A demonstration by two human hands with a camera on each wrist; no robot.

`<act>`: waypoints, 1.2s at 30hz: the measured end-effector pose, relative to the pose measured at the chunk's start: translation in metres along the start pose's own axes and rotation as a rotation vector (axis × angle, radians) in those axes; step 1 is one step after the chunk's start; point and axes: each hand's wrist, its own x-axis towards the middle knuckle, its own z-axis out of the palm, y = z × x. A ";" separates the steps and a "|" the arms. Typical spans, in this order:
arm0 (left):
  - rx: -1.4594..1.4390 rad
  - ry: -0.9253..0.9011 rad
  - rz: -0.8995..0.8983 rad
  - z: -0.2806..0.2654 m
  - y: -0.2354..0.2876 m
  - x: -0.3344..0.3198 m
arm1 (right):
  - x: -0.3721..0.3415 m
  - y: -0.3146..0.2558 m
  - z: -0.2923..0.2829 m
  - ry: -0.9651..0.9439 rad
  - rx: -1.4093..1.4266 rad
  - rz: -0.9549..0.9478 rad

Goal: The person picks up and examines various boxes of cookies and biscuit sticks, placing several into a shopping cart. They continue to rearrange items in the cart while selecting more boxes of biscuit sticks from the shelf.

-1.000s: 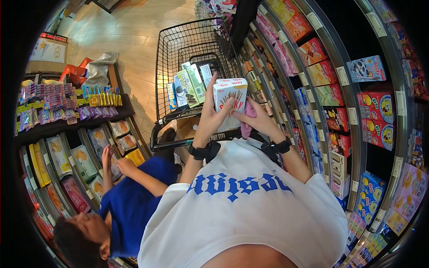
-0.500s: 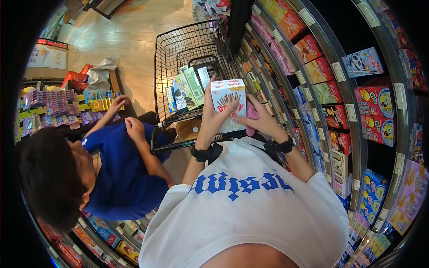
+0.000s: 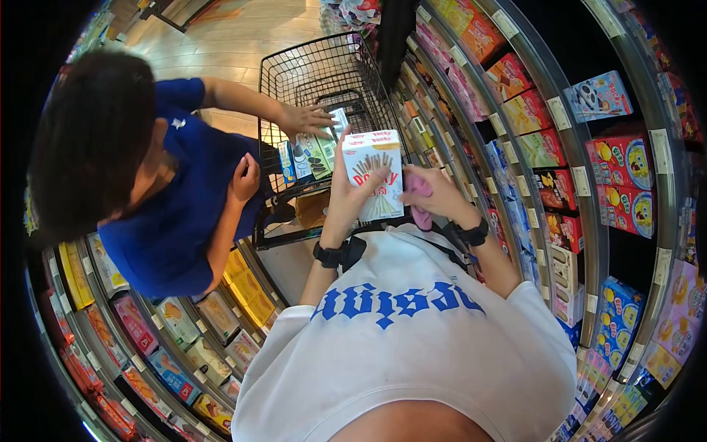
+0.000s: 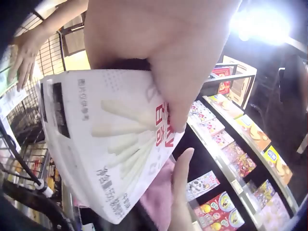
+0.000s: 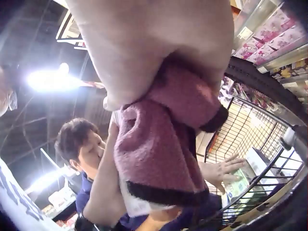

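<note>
My left hand (image 3: 349, 193) grips two white Pocky boxes (image 3: 372, 177) pressed front to back, thumb across the printed front face. In the left wrist view the nearer Pocky box (image 4: 115, 139) shows its cream sticks and red lettering. My right hand (image 3: 443, 197) holds a bunched mauve cloth (image 5: 154, 144) with dark trim in its curled fingers, close beside the boxes; its thumb points toward their right edge. Just beyond the boxes stands a black wire shopping cart (image 3: 266, 81), with a green box (image 3: 321, 166) and several other cartons in it.
At the left, a person in a blue shirt (image 3: 213, 158) leans over the cart, one hand (image 3: 305, 120) spread over the cartons. Snack shelves (image 3: 567, 191) curve along the right side. Another low shelf display (image 3: 177, 346) runs along the lower left.
The person in blue has moved forward from the lower left to the cart and reached a hand over its cartons. My hands keep hold of the boxes and cloth, nearly still.
</note>
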 end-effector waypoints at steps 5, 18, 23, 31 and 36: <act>0.155 -0.186 0.004 0.002 0.000 -0.004 | 0.003 -0.018 -0.017 0.276 0.262 -0.186; 0.312 -0.266 0.018 0.004 -0.001 -0.007 | 0.000 -0.027 -0.007 0.278 0.306 -0.088; 0.337 -0.304 -0.030 -0.002 -0.008 -0.010 | 0.004 -0.024 -0.011 0.422 0.377 -0.137; 0.321 -0.335 -0.132 -0.011 -0.003 -0.011 | 0.003 -0.020 -0.020 0.413 0.189 -0.187; 0.485 -0.388 -0.053 -0.023 -0.011 -0.012 | -0.001 -0.031 -0.030 0.261 0.083 -0.144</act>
